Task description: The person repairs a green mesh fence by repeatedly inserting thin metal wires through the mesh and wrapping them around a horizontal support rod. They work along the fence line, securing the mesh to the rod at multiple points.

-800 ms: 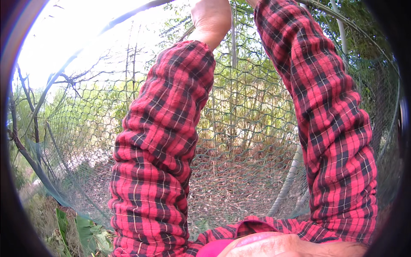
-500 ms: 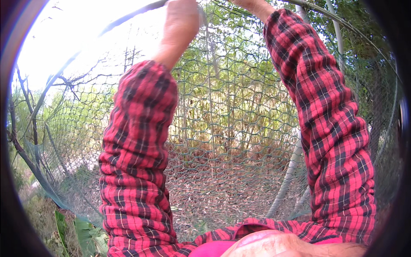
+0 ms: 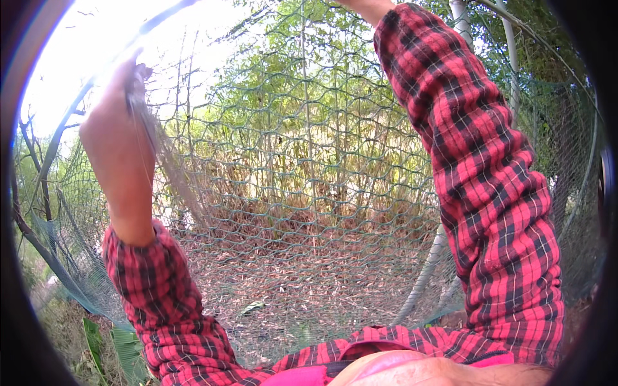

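Note:
My left hand (image 3: 119, 145) is raised at the left, its back turned toward me and its fingers closed. A blurred bundle of thin greyish strands (image 3: 177, 170) trails down from it to the right, in front of the green net (image 3: 277, 154). Above the hand, a dark curved bar (image 3: 158, 20) runs along the top of the net. My right hand (image 3: 367, 8) reaches up at the top edge, where only its wrist part shows; its fingers are out of the picture. Both arms are in red plaid sleeves.
Behind the net are tall green stalks and dry leaf litter (image 3: 290, 283). A pale ribbed pole (image 3: 425, 276) slants at the right, with upright poles (image 3: 461, 26) above it. Dark bare branches (image 3: 45, 167) stand at the left, over broad green leaves (image 3: 129, 354).
My left hand has moved left and lower, away from its place at the bar, and the greyish strands now trail from it. My right arm has shifted slightly left and up.

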